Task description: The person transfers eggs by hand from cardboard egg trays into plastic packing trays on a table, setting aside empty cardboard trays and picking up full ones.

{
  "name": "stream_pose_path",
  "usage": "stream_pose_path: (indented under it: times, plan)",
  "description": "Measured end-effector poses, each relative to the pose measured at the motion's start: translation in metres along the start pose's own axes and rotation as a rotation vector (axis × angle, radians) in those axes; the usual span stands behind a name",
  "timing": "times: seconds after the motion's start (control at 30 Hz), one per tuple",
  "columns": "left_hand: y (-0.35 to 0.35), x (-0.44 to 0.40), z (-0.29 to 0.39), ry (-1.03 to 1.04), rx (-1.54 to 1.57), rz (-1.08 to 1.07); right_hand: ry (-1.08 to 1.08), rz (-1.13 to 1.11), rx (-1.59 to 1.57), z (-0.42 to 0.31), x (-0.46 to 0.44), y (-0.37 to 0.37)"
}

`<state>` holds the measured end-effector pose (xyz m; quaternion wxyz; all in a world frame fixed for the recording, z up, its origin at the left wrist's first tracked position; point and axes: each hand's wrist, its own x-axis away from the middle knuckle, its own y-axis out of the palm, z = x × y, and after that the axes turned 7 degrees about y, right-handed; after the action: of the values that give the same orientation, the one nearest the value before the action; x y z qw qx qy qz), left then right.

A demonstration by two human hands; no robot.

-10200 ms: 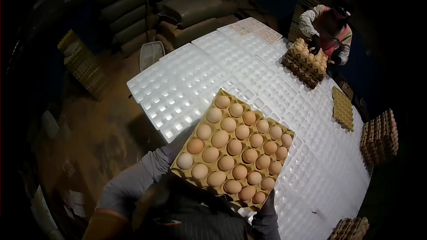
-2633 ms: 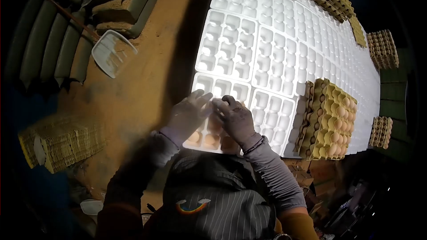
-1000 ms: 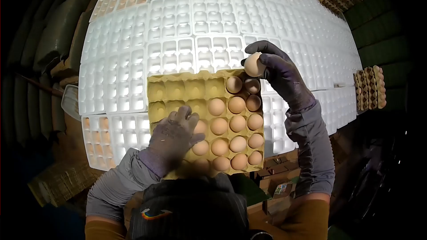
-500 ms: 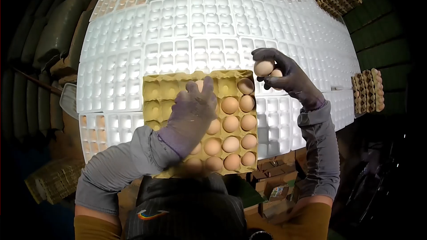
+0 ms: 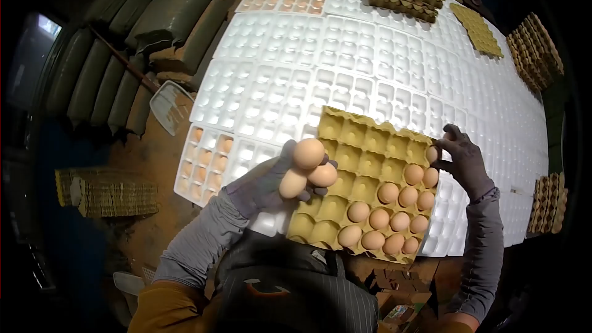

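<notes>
Left hand [image 5: 262, 188] moved left across tray [image 5: 367, 163], holding three eggs [image 5: 308, 153].

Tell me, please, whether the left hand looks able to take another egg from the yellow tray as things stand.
Probably not without setting something down: the left hand holds three eggs, which seem to fill it, although nothing covers the near-edge eggs in the yellow tray.

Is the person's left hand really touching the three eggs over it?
Touching. The head view shows it: the left hand cradles the three eggs together, its fingertips showing past their edges.
</notes>
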<state>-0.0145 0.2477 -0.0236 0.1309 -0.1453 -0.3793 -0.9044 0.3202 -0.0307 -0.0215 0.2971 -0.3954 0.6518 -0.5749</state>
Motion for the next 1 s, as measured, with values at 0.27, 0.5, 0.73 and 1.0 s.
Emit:
stream_pose_path:
  times: [0.27,0.5,0.73,1.0]
  plan:
    - [-0.133,0.128,0.042,-0.076,-0.517,0.335,0.3,0.044,-0.854,-0.123,-0.001,-0.029]
    - [-0.278,0.113,0.061,0.271,-1.816,0.523,-0.133,-0.003,-0.412,-0.395,-0.123,0.079]
    - [-0.325,0.072,0.11,0.553,-1.847,0.517,-0.103,0.044,-0.04,-0.471,-0.213,0.184]
    - [-0.366,0.043,0.138,0.281,-1.815,0.308,-0.108,0.145,-0.366,-0.515,-0.241,0.201]
